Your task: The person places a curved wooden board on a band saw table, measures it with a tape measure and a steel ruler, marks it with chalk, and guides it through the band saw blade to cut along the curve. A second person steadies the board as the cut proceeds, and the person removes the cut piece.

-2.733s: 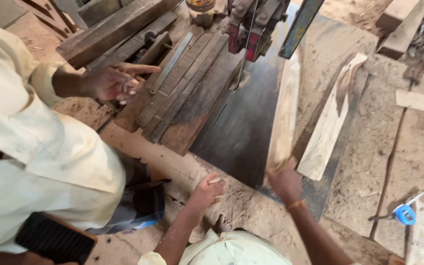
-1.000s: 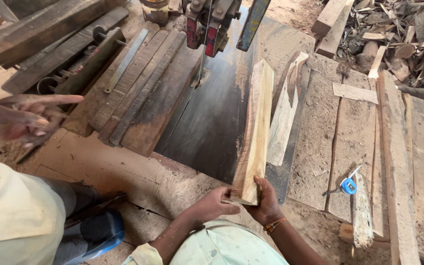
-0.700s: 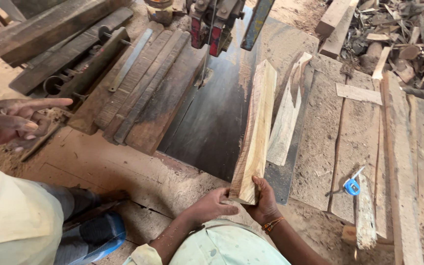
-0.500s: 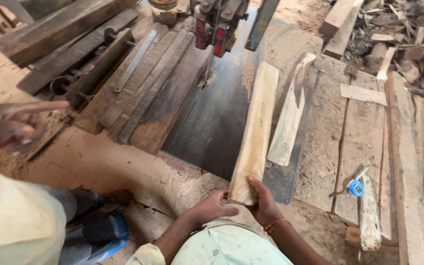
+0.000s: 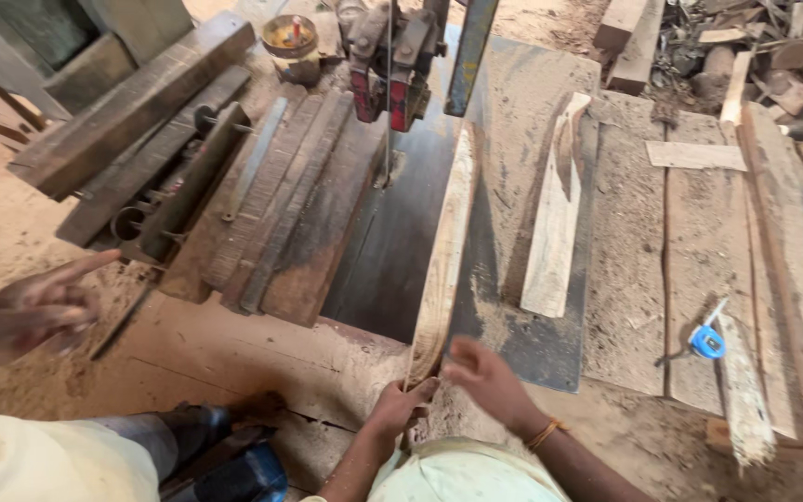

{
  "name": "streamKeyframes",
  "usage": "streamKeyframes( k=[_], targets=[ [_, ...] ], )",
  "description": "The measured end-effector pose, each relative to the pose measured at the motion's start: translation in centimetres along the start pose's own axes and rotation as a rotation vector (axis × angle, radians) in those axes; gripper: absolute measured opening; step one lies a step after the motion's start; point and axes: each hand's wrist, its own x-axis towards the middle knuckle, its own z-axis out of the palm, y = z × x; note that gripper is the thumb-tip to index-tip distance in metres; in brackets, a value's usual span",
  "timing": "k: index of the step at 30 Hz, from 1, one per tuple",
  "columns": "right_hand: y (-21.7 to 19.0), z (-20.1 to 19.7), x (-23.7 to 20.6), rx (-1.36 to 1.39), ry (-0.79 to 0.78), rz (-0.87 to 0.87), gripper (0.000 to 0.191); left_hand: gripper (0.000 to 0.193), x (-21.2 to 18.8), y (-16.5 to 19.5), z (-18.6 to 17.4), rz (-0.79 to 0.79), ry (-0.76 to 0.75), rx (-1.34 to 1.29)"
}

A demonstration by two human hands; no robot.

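Left hand [image 5: 400,407] pinches the near end of the long pale plank [image 5: 445,249] standing on edge on the dark saw counter [image 5: 392,232]; my right hand [image 5: 487,381] hovers spread beside it. Stiff, rough, fairly heavy, I judge; best gripped low at this end.
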Motion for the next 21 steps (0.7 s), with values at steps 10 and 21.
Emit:
streamKeyframes(
  k=[10,21],
  targets=[
    [-1.1,-4.1,4.2,-0.197,0.201,-0.026,0.075,0.069,-0.1,0.3,-1.4,0.020,0.020,0.054],
    [3.8,1.5,5.7,-0.034,0.167,0.000,0.078,0.061,-2.6,-3.4,-3.9,0.074,0.003,0.022]
  ],
)
